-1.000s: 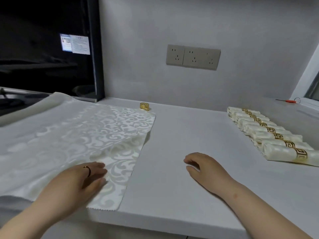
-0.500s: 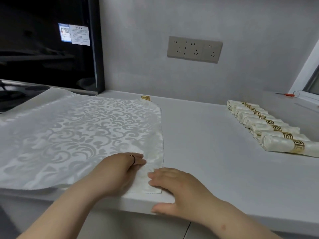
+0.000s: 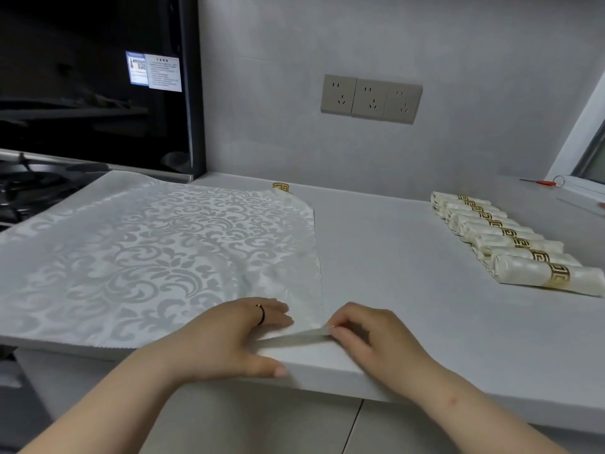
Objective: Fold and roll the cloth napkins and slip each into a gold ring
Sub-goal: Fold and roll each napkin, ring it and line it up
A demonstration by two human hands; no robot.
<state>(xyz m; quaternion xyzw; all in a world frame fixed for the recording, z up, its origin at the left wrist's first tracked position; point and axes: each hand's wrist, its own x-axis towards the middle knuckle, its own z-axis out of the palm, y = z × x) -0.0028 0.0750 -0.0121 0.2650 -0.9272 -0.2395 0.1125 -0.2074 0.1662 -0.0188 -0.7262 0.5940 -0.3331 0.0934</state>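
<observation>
Napkin: We see a cream damask cloth napkin (image 3: 157, 250) spread flat over the left half of the white tabletop (image 3: 393, 273). Its near edge runs along the tabletop's front edge, and its left part reaches toward the black gas hob (image 3: 29, 185).
Left hand: Our left hand (image 3: 229, 335) rests on the napkin close to its near right corner. The fingers are fairly straight and press the cloth down, and the thumb stretches along the tabletop's front edge.
Right hand: Our right hand (image 3: 370, 339) pinches the napkin's near right corner between thumb and fingertips and holds it slightly raised. The cloth between the two hands is drawn into a narrow strip.
Loose ring: A small gold napkin ring (image 3: 281, 187) stands at the napkin's far right corner, near the tabletop's back edge. We cannot tell whether it touches the cloth.
Finished rolls: A row of rolled cream napkins in gold rings (image 3: 510, 240) lies side by side toward the tabletop's right edge, well apart from both hands.
Wall: Three grey power sockets (image 3: 371, 98) sit above the tabletop's back edge.
</observation>
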